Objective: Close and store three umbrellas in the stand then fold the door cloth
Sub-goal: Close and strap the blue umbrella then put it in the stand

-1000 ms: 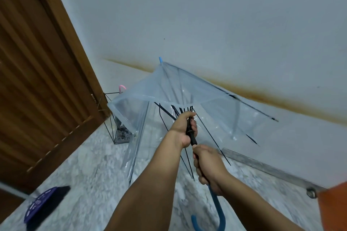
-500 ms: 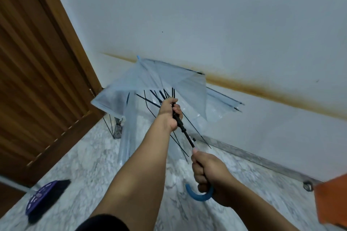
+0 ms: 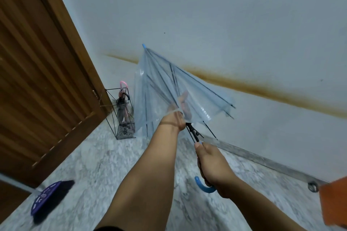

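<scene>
Above the marble floor (image 3: 97, 167), my right hand (image 3: 212, 169) is gripping the clear umbrella (image 3: 161, 88) by its handle while my left hand (image 3: 178, 116) is reaching in under its canopy, fingers half hidden, grip unclear.

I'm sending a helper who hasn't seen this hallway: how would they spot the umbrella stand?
Find the brown wooden door on the left and follow its lower edge to where it meets the pale wall. There, on the marble floor, stands the umbrella stand. It is an open frame of thin black wire, with a pink hooked handle sticking out of its top.
</scene>
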